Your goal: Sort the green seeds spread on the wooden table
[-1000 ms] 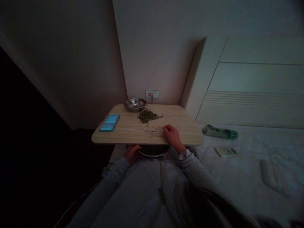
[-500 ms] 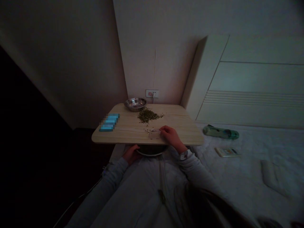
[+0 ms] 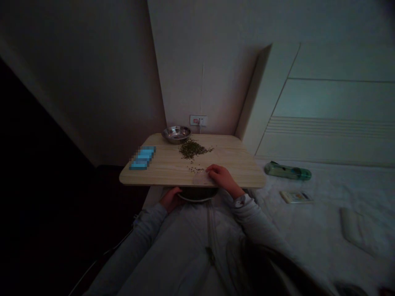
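Observation:
My right hand (image 3: 224, 180) is closed over the front of a light wood tabletop (image 3: 166, 174), fingers pinched on a thin clear piece (image 3: 200, 178) that looks like plastic. A few loose small green beans or seeds (image 3: 196, 169) lie just beyond that piece. Farther back is a larger pile of the same green beans or seeds (image 3: 191, 149). Below the front edge, my left hand (image 3: 170, 199) grips the left rim of a dark-looking bowl (image 3: 198, 198). The tabletop hides the far part of this bowl, and its contents are too dark to make out.
A shiny metal bowl (image 3: 176, 135) stands at the back left of the tabletop. A phone-like blurred blue screen (image 3: 143, 158) lies at the left. On the bed to the right are a green bottle (image 3: 288, 171) and a phone (image 3: 296, 197). A wall socket (image 3: 198, 120) is behind.
My right hand has shifted very slightly left with the clear piece, which now lies a little differently against the tabletop. My left hand stays on the bowl's rim.

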The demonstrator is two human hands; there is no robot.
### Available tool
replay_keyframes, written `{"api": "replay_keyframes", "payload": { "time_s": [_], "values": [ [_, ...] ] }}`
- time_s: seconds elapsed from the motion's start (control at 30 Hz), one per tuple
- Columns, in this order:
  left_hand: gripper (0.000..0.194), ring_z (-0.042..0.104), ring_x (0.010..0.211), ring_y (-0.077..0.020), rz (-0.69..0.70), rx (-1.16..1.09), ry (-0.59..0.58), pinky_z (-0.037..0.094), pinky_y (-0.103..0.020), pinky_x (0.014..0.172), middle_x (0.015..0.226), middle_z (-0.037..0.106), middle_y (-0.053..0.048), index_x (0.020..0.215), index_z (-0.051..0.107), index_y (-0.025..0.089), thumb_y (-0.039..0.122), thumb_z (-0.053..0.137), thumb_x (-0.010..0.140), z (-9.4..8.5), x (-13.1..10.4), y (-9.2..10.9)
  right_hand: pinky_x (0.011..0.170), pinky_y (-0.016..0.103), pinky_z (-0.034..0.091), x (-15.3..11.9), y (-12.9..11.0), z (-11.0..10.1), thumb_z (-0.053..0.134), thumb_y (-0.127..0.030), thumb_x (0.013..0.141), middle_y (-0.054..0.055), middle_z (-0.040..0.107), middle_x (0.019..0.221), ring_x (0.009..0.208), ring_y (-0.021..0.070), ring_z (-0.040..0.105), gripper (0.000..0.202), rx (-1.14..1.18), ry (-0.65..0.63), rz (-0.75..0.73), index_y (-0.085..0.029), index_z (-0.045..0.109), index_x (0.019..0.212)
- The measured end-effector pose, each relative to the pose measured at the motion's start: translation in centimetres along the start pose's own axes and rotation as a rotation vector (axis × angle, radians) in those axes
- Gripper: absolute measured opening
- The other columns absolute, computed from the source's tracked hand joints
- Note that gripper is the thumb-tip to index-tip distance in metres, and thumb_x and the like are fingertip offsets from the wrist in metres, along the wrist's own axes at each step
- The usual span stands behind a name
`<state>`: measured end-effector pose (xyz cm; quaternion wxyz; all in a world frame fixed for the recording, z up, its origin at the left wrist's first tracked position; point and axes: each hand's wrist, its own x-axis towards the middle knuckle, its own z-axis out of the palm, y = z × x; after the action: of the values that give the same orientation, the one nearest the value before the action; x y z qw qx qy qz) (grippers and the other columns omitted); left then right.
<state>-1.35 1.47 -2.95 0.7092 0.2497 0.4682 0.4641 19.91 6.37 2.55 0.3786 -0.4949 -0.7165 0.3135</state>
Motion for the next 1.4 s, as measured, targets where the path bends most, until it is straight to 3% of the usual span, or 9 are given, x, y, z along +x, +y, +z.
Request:
{"api": "replay_keyframes", "payload": {
  "time_s": [0.4,0.77,1.4],
  "values": [
    [0.012,0.061,0.085,-0.0208,-0.035,-0.035,-0.013,0.050,-0.030,0.067,0.076,0.067,-0.006,0.074,0.058,0.014,0.012,0.048,0.066,0.63,-0.62,0.54,0.061,0.024,0.038,0.00,-0.03,0.11,0.042,-0.023,0.066,0.000,0.060,0.064,0.063,0.0126,0.051,0.024,-0.002,0.142,0.026,-0.017,0.061,0.080],
    [0.009,0.061,0.086,-0.0221,-0.037,-0.019,0.016,0.050,-0.031,0.065,0.073,0.066,-0.007,0.070,0.057,0.015,0.013,0.049,0.065,0.37,-0.30,0.38,0.067,0.025,0.039,-0.16,-0.21,0.05,0.042,-0.022,0.066,0.001,0.061,0.067,0.068,0.0136,0.052,0.023,-0.019,0.160,0.018,-0.018,0.061,0.077],
    [0.007,0.062,0.080,-0.0198,-0.037,-0.015,0.013,0.050,-0.029,0.064,0.069,0.065,-0.005,0.068,0.057,0.015,0.013,0.050,0.067,0.63,-0.75,0.60,0.064,0.025,0.038,-0.27,-0.30,-0.01,0.042,-0.024,0.067,0.000,0.059,0.065,0.065,0.0132,0.051,0.023,-0.033,0.168,0.000,-0.018,0.061,0.079]
  ]
}}
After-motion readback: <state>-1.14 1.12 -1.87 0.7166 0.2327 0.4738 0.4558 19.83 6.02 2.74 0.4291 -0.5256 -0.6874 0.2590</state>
